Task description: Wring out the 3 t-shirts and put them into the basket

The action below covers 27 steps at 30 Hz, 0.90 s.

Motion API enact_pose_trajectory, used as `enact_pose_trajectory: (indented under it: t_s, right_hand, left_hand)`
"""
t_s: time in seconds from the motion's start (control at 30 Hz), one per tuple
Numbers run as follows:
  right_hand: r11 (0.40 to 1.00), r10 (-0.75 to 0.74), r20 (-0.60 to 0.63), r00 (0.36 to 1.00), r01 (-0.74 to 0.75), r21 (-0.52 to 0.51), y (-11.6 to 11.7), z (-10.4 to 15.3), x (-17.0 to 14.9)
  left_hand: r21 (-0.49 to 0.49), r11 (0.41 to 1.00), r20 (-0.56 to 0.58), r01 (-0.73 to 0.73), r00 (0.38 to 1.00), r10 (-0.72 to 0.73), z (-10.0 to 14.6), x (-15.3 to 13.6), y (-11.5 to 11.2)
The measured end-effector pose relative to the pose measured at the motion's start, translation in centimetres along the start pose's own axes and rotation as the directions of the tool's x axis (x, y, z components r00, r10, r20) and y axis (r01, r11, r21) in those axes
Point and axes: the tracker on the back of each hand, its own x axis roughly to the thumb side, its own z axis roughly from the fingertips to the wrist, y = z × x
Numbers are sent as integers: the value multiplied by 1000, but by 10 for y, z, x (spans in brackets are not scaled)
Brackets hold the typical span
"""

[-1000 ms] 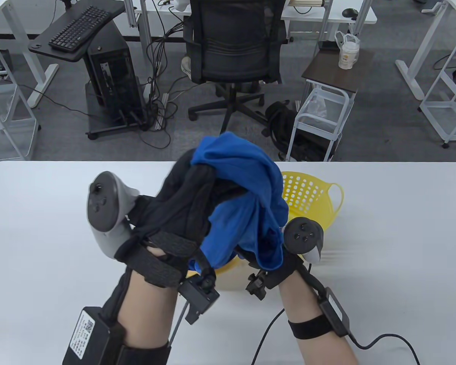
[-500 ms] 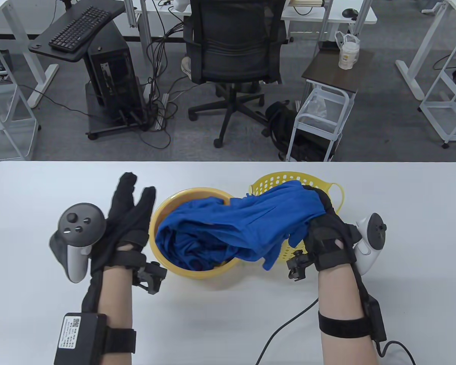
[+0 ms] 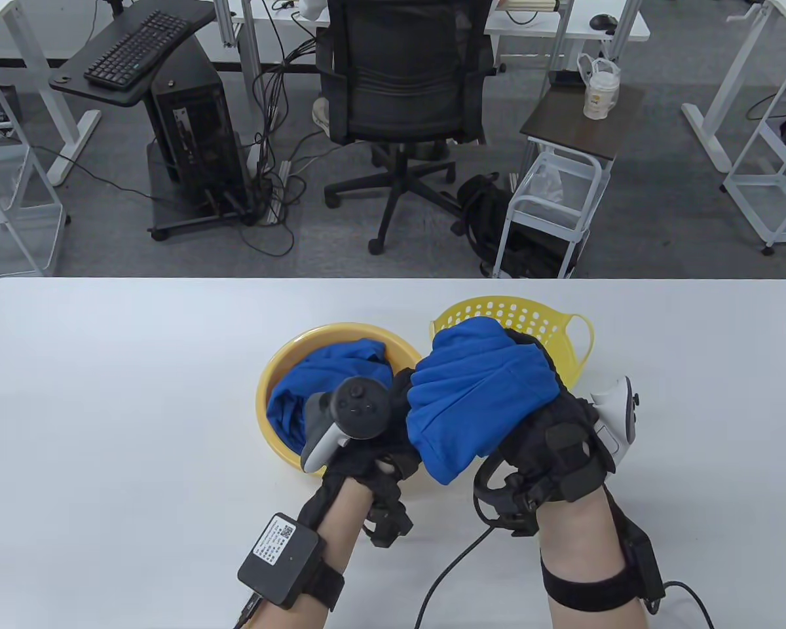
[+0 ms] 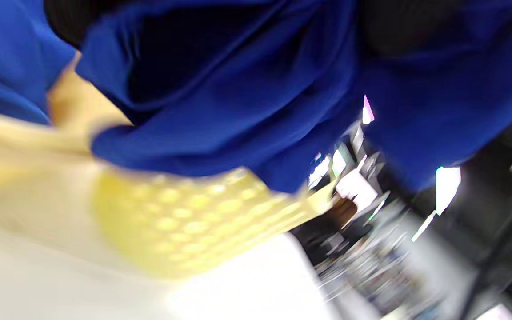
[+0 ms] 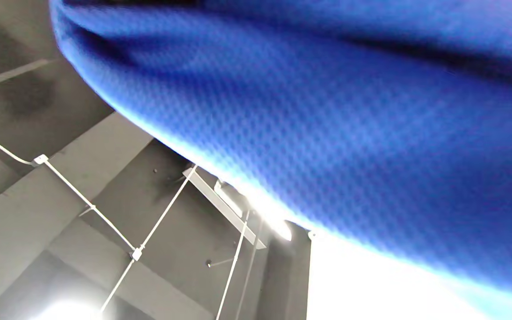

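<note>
A bunched blue t-shirt hangs between both hands, above the gap between the yellow bowl and the perforated yellow basket. My right hand grips its right side, fingers curled over the top. My left hand holds the shirt's left end, with its fingers mostly hidden behind its tracker. More blue cloth lies in the bowl. The left wrist view is blurred, showing the blue t-shirt over the basket. The blue t-shirt fills the right wrist view.
The white table runs wide to the left and right of the two containers. A black glove cable lies on it near the front. Beyond the far edge stand an office chair and a white cart.
Half a second ago my left hand lay open to the left of the bowl, with the shirt stretched from the bowl. It has moved right and taken hold; the shirt is bunched between both hands.
</note>
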Motion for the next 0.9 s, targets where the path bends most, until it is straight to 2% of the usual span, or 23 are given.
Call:
enact_pose_trajectory:
  t_s: [0.03, 0.07, 0.1, 0.13, 0.2, 0.23, 0.3, 0.4, 0.43, 0.47, 0.5, 0.53, 0.6, 0.63, 0.67, 0.73, 0.8, 0.83, 0.9]
  right_hand:
    - [1000, -6, 12, 1000, 6, -7, -1, 0, 0]
    - [1000, -5, 38, 999, 6, -24, -2, 0, 2]
    - [998, 26, 60, 998, -22, -56, -5, 0, 3]
    - [989, 102, 66, 993, -94, -114, -8, -1, 3]
    - [973, 185, 34, 982, -178, -148, -10, -3, -7]
    - [971, 197, 22, 980, -192, -145, -9, -5, -12]
    - [971, 201, -44, 979, -204, -122, -6, -9, -32]
    - [961, 259, -164, 952, -270, -50, 0, -10, -58]
    - [962, 274, -218, 937, -269, 54, 4, -12, -70]
    - [963, 267, -239, 934, -248, 104, 5, -12, -74]
    - [965, 226, -297, 928, -172, 198, 7, -12, -82]
    - [964, 184, -327, 927, -106, 243, 9, -12, -87]
    - [955, 96, -377, 921, 22, 296, 11, -12, -95]
    - [955, 92, -376, 922, 25, 295, 11, -12, -96]
    - [959, 119, -361, 925, -13, 284, 9, -13, -96]
    - [967, 177, -327, 928, -101, 236, 6, -15, -100]
    - [966, 136, -345, 929, -46, 256, 5, -17, -103]
    - [965, 122, -350, 929, -28, 262, 4, -18, -104]
    - [980, 83, -291, 953, -24, 199, 3, -20, -103]
  left_hand:
    - [3, 995, 10, -96, 995, 96, 1, -5, 4]
    - [4, 966, 47, -259, 965, 258, 2, -14, 11]
    - [-3, 909, 86, -417, 905, 416, 6, -21, 19]
    - [-30, 821, 133, -570, 812, 568, 10, -25, 27]
    - [-99, 697, 184, -710, 676, 714, 16, -25, 36]
    - [-146, 658, 188, -739, 633, 751, 19, -23, 39]
    - [-305, 553, 222, -775, 507, 833, 26, -11, 46]
    - [-402, 495, 233, -770, 437, 869, 32, -1, 46]
    - [-429, 483, 228, -763, 426, 876, 33, 2, 45]
    - [-440, 486, 229, -755, 429, 874, 33, 3, 44]
    - [-440, 510, 238, -739, 452, 860, 34, 4, 42]
    - [-425, 547, 246, -721, 490, 837, 34, 5, 42]
    - [-336, 702, 301, -628, 635, 712, 37, 7, 43]
    - [-301, 763, 327, -572, 690, 646, 38, 8, 44]
    - [-290, 796, 356, -531, 713, 604, 38, 10, 44]
    - [-299, 791, 325, -533, 723, 610, 42, 16, 44]
    - [-271, 818, 303, -508, 761, 573, 47, 21, 44]
    - [-228, 852, 301, -472, 798, 522, 49, 23, 46]
    - [-86, 935, 268, -344, 896, 354, 54, 24, 53]
